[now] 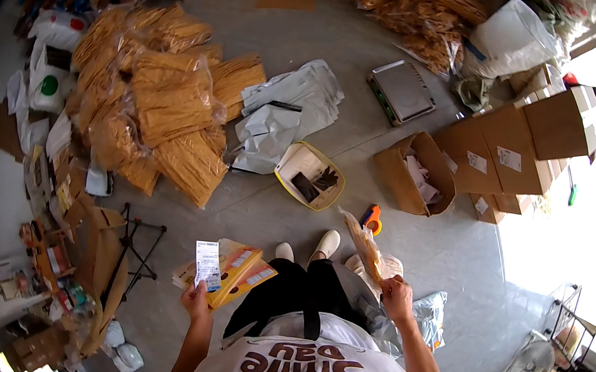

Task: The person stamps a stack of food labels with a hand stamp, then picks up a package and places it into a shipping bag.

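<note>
My left hand (pixel 195 301) is closed on a white printed paper slip (pixel 208 264), held upright beside my thigh. Several flat yellow packets (pixel 246 275) lie fanned out just behind the slip and against my leg. Whether my left fingers also touch them, I cannot tell. On the other side, my right hand (pixel 397 299) pinches the near end of a long clear plastic packet (pixel 365 247) with tan contents. Below that packet are a whitish bundle (pixel 393 267) and grey plastic mailing bags (pixel 429 316), partly hidden by my right arm.
Ahead on the floor stand a yellow-rimmed tub (pixel 340 193) with dark gloves, an orange tape dispenser (pixel 372 219), an open carton (pixel 420 201) of papers and a scale (pixel 401 92). A heap of bagged tan packets (pixel 163 102) and grey mailers (pixel 300 101) lie left; stacked cartons (pixel 505 156) stand right.
</note>
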### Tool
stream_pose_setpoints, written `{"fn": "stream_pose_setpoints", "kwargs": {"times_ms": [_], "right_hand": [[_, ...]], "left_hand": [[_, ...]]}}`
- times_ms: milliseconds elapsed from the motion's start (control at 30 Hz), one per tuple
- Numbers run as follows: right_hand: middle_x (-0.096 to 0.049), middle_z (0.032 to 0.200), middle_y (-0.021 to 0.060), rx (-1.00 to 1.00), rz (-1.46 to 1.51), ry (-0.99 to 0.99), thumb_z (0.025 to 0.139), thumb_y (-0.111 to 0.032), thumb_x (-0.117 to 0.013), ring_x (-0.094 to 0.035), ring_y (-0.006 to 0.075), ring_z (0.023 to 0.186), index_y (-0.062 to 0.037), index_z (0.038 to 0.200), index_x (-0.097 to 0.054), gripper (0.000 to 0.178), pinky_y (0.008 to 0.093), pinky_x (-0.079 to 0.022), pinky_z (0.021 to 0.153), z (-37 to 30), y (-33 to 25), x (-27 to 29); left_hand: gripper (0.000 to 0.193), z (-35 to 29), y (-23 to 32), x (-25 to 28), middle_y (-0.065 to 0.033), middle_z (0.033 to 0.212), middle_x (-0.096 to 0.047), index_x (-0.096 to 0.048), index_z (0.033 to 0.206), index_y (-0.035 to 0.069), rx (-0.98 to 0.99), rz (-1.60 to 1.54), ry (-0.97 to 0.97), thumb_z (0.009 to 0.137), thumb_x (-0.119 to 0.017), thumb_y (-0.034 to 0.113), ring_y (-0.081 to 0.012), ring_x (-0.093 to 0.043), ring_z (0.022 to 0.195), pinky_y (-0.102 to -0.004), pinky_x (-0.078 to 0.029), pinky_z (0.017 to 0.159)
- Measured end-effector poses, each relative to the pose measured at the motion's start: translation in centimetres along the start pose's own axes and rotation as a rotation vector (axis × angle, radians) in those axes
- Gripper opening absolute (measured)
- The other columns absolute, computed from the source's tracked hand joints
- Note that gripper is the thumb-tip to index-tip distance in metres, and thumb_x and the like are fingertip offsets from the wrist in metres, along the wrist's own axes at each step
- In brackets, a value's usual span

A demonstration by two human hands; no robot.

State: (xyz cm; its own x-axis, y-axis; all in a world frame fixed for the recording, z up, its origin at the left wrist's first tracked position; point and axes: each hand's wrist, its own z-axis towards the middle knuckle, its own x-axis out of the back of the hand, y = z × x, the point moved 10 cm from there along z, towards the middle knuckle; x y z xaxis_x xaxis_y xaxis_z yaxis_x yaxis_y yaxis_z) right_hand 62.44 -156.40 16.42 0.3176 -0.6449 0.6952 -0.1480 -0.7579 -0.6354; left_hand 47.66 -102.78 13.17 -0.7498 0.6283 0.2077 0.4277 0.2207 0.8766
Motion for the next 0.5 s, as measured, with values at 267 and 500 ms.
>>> {"fn": "stream_pose_setpoints", "kwargs": {"times_ms": [267, 500], "right_hand": [[-0.061, 0.078, 0.0148, 0.260, -0.220, -0.221, 0.078, -0.007, -0.057, -0.061, 0.0333, 0.075, -0.0046, 0.076, -0.066, 0.010, 0.0422, -0.049, 0.068, 4.7, -2.3, -3.9], [-0.061, 0.081, 0.0150, 0.561, -0.254, -0.393, 0.079, -0.011, -0.060, -0.061, 0.0362, 0.074, -0.0038, 0.077, -0.066, 0.009, 0.0448, -0.049, 0.066, 5.0, -7.4, -12.0]], "left_hand": [[0.019, -13.9, -9.1, 7.0, -0.0081, 0.089, -0.067, -0.065, 0.100, -0.008, 0.191, -0.025, 0.343, 0.085, -0.063, 0.003, -0.0126, -0.061, 0.076, -0.0248, -0.048, 0.070], [0.021, -21.2, -12.5, 8.4, -0.0073, 0.088, -0.067, -0.065, 0.103, -0.007, 0.248, -0.242, 0.474, 0.086, -0.063, 0.005, -0.0107, -0.060, 0.073, -0.0227, -0.048, 0.067]]}}
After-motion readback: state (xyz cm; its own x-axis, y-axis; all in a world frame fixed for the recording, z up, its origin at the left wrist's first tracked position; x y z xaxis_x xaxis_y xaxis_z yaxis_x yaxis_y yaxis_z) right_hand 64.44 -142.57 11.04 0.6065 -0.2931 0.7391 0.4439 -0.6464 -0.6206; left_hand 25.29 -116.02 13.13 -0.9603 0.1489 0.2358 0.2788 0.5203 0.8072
